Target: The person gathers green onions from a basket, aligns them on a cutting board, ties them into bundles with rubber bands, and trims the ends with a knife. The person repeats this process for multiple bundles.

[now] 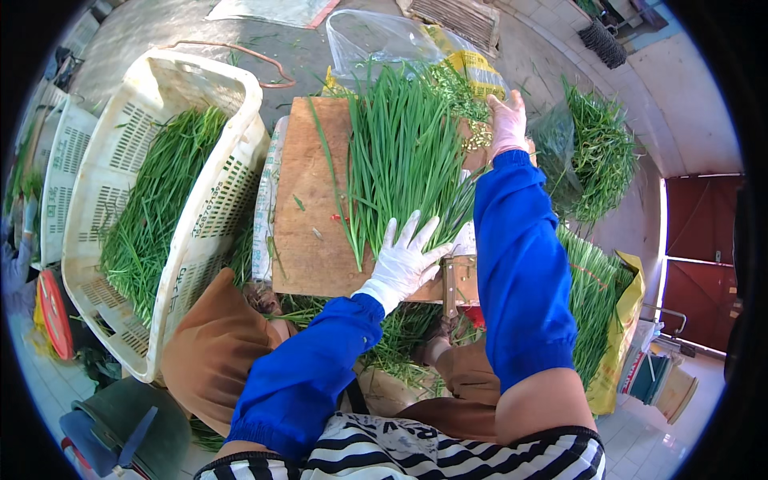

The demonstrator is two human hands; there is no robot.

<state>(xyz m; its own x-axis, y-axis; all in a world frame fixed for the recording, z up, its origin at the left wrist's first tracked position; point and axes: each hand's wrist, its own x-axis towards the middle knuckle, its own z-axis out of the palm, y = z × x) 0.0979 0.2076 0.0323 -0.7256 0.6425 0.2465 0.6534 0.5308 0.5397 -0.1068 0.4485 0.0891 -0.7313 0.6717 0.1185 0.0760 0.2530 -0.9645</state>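
A spread bundle of long green leaves, like garlic chives [402,162], lies across a wooden board [312,180] in front of me. My left hand [405,261], in a thin white glove, rests with fingers spread at the bundle's near ends. Gloved as well, my right hand [509,123] reaches to the board's far right with fingers apart, beside chopped green bits [459,96] and a yellow-printed clear plastic bag [477,69]. I see nothing held in it. A riveted brown handle [449,288], like a knife's, sits at the board's near edge.
On the left stands a white plastic crate [165,66] holding loose greens [162,204]. Greens in a clear bag [600,153] and a bundle in a yellow sack [621,348] are at right. A dark bucket [144,414] sits lower left. Another person's sleeve [18,264] shows far left.
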